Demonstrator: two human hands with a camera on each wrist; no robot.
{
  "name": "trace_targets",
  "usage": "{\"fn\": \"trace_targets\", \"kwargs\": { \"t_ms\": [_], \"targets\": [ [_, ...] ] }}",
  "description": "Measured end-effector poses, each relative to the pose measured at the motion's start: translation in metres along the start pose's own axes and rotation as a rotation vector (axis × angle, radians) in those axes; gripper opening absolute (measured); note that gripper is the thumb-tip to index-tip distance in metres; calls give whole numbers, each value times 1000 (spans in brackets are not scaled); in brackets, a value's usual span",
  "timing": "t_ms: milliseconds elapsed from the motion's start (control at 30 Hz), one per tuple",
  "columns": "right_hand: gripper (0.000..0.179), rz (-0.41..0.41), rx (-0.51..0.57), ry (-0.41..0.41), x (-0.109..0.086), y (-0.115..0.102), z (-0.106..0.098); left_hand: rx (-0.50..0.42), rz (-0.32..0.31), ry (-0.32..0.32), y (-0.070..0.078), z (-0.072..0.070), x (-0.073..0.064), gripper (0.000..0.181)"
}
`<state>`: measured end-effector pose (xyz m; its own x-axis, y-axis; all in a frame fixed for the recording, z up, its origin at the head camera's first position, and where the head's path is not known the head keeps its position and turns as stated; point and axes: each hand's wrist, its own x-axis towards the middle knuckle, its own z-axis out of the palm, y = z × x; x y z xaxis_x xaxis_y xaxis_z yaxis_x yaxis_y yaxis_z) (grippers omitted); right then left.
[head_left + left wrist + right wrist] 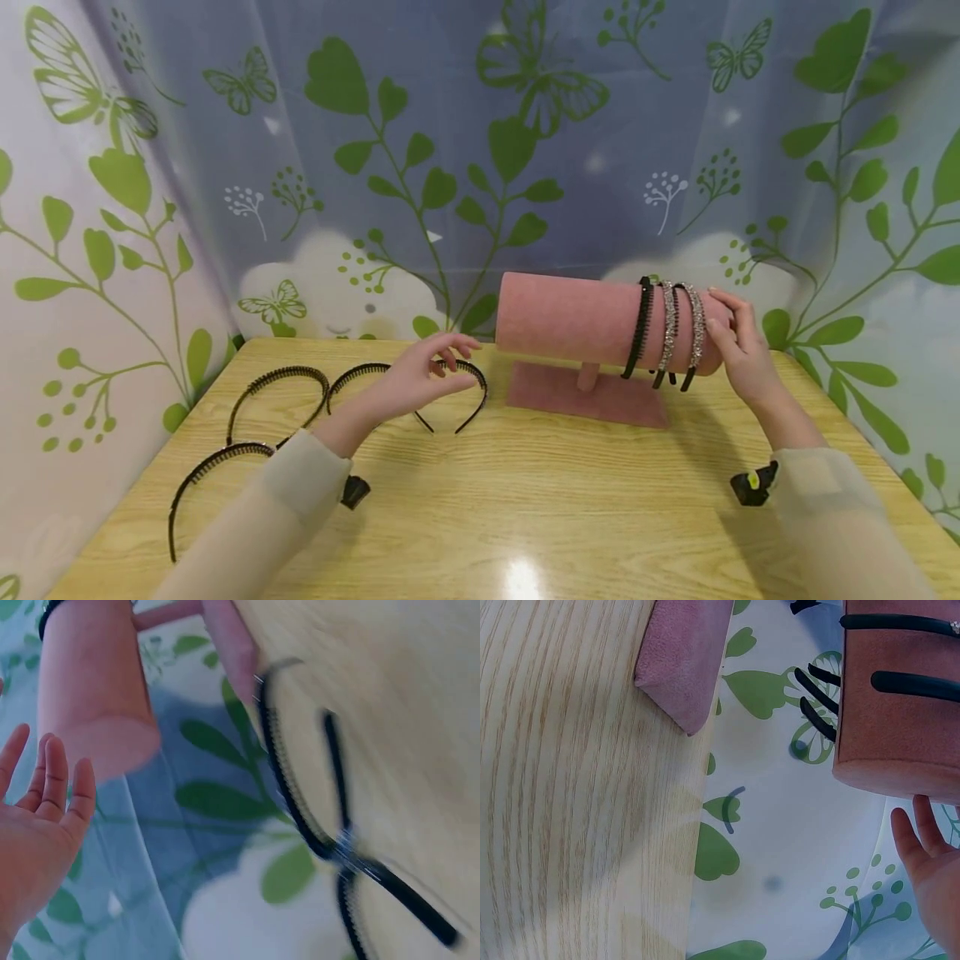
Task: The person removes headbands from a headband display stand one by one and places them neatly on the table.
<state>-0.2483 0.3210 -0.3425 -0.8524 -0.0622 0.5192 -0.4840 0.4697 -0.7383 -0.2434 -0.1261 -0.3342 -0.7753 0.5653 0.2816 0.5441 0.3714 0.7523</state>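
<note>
A pink velvet display roll [570,317] lies level on a stand with a flat pink base [551,398]. Toward its right end sit a black headband [640,329] and two sparkly silver headbands [667,333]. My right hand [742,350] rests against the roll's right end, thumb and fingers spread over it. In the right wrist view, the fingers [922,832] look nearly straight at the end face. My left hand [412,375], palm turned inward with loosely bent fingers, hovers left of the roll and holds nothing. Beneath it, black toothed headbands [480,392] lie on the table.
More black headbands [240,400] lie on the wooden table [480,517] at the left, one close to the left sleeve [300,475]. Behind the table hangs a curtain [450,192] printed with green leaves and butterflies. The roll's base stands near the back edge.
</note>
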Motion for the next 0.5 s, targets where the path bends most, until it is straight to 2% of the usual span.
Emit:
{"fn": "trace_targets", "kwargs": {
  "t_ms": [167,333,500],
  "targets": [
    [47,-8,-1,-1,-1,-1,0,47,83,-32,22,15,36,41],
    [47,-9,-2,5,-2,-1,0,112,164,-16,43,23,70,40],
    [47,-2,-3,14,-2,-1,0,109,207,-35,60,30,101,44]
  ]
}}
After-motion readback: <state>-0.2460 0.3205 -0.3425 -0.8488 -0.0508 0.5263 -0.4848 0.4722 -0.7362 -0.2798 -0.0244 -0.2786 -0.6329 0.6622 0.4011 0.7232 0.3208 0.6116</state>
